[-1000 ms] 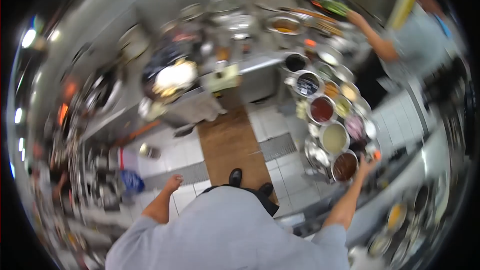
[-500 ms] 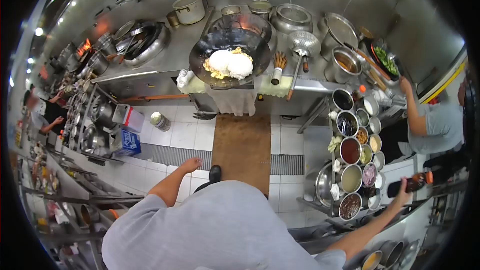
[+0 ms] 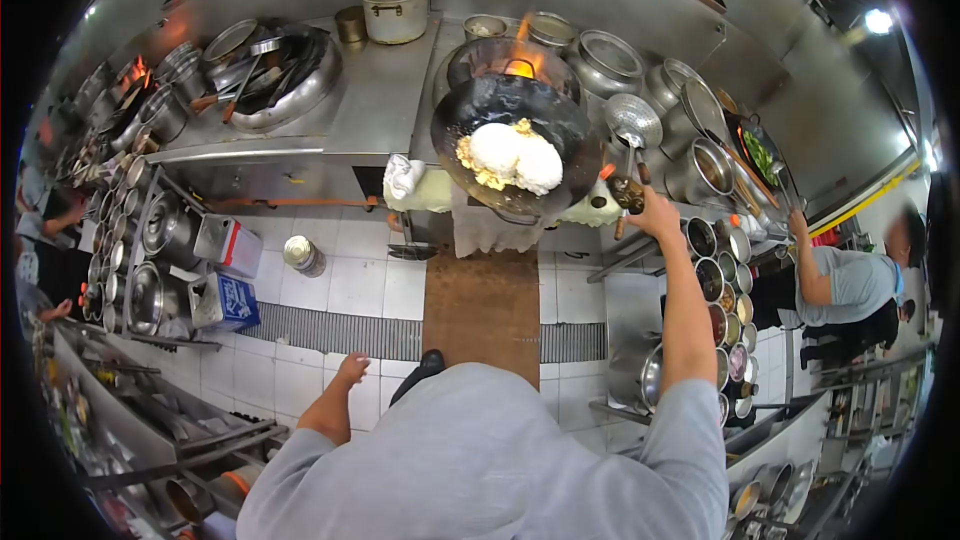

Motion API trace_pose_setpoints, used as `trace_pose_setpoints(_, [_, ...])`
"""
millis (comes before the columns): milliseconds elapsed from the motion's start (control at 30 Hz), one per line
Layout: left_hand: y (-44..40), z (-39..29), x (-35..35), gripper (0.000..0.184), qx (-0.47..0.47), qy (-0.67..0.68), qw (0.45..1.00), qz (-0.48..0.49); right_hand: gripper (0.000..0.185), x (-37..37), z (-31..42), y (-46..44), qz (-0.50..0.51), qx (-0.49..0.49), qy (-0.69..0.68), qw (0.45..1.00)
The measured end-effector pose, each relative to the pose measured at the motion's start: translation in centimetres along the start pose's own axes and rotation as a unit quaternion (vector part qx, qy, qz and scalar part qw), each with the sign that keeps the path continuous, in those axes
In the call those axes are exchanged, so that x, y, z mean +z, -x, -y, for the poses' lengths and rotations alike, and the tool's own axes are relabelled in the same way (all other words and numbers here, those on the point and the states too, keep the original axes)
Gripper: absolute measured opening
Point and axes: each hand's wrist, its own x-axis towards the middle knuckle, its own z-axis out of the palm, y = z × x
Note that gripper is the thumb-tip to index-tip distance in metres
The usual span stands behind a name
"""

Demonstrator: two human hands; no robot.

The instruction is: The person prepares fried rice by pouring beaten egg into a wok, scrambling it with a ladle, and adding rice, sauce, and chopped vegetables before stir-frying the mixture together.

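Wrapped round a dark bottle (image 3: 628,194) with an orange cap, my right hand (image 3: 655,217) is at the right edge of a black wok (image 3: 465,130). White rice (image 3: 518,157) lies in the wok with yellow egg around it. Flame (image 3: 522,65) rises behind the wok from the burner. Low on the left, my left hand (image 3: 352,370) hangs over the tiled floor with its fingers apart, touching nothing. A perforated ladle (image 3: 633,122) rests to the right of the wok, partly behind the bottle.
Bowls of sauces and ingredients (image 3: 710,278) fill a rack at the right. Beyond it a co-worker (image 3: 850,285) reaches to a pan of greens (image 3: 760,155). A tall pot (image 3: 395,10) stands at the back. An open can (image 3: 304,255) is on the floor; other people are far left.
My right hand has carried the bottle from the right side, beyond the sauce rack, forward to the wok's right edge. Flame now shows behind the wok. The camera view has shifted.
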Motion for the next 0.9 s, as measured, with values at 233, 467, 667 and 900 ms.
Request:
trace_pose_setpoints(233, [3.9, 6.7, -6.8, 0.03, -0.112, 0.139, 0.982, -0.067, 0.067, -1.0, 8.4, -11.3, 0.097, -0.135, 0.245, 0.955])
trace_pose_setpoints(467, [3.6, 7.1, -2.9, 0.025, -0.138, 0.161, 0.977, 0.029, 0.071, -3.9, 16.4, -13.8, 0.093, -0.102, 0.223, 0.965])
trace_pose_setpoints(667, [-1.3, -4.0, 0.2, 0.033, 0.242, -0.27, 0.932, 0.001, 0.073, -2.1, 13.0, -13.3, 0.186, 0.037, 0.289, 0.938])
trace_pose_setpoints(900, [9.4, -37.7, 7.6, 0.029, 0.569, -0.181, 0.802, -0.034, 0.075, 4.0, 6.9, -0.7, 0.071, 0.097, -0.391, 0.912])
